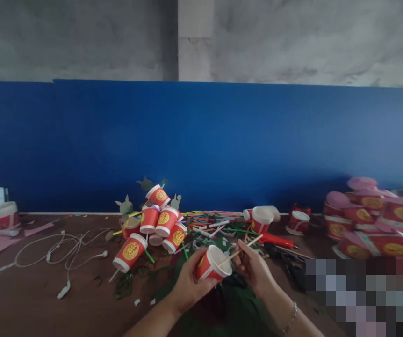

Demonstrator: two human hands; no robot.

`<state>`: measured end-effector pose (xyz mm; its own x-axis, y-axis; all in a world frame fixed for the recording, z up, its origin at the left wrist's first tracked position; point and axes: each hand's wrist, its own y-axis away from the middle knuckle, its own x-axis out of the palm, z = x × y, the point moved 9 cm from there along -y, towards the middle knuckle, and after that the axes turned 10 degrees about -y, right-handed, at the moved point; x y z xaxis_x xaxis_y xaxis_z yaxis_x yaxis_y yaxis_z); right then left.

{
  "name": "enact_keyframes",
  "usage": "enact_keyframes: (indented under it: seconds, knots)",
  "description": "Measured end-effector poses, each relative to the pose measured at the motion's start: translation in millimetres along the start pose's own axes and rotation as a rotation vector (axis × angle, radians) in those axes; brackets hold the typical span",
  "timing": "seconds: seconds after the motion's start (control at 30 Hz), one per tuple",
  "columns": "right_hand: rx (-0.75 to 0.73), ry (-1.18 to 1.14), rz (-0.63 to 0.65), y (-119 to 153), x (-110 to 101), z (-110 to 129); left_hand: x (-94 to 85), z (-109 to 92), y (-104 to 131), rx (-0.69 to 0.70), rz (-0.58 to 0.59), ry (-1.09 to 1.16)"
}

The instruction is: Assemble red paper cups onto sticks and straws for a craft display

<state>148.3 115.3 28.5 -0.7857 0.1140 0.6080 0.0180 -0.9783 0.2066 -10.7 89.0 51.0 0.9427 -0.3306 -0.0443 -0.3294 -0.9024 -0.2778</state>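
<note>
Wrapping fingers around a paper cup [205, 271] above the tabletop [92, 309], the left hand [188, 285] held something probably light, crushable, best gripped near its rim; the right hand [256, 272] pinched a stick [255, 240].

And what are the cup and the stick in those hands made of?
The cup in the left hand looks like smooth, coated paper: it has red printing outside, white inside and a rolled rim. Thin plastic can't be ruled out. The stick in the right hand seems to be bare wood, maybe bamboo, because it's pale tan, straight and unpainted.
</note>
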Motion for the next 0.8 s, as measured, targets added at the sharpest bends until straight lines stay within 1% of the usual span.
enact_keyframes:
  seconds: [0.13,0.3,0.47,0.57,0.67,0.73,0.8]
  knots:
    - [0.040,0.029,0.018,-4,-1,-3,2.1,2,2,0.001,0.024,0.027]
    - [0.096,0.053,0.009,-4,-2,-8,3.6,2,4,0.014,0.038,0.034]
    - [0.188,0.083,0.107,2,10,-18,6.0,0,5,0.043,0.064,-0.017]
    - [0.202,0.129,0.149,2,12,-21,7.4,0,4,0.060,0.076,-0.047]
    - [0.175,0.149,0.114,-3,5,-19,5.8,2,2,0.048,0.063,-0.051]
    - [0.123,0.111,0.049,-9,-3,-13,3.6,3,1,0.038,0.042,-0.044]
    - [0.046,0.064,-0.018,-13,-12,-6,4.1,2,2,0.054,0.047,-0.055]
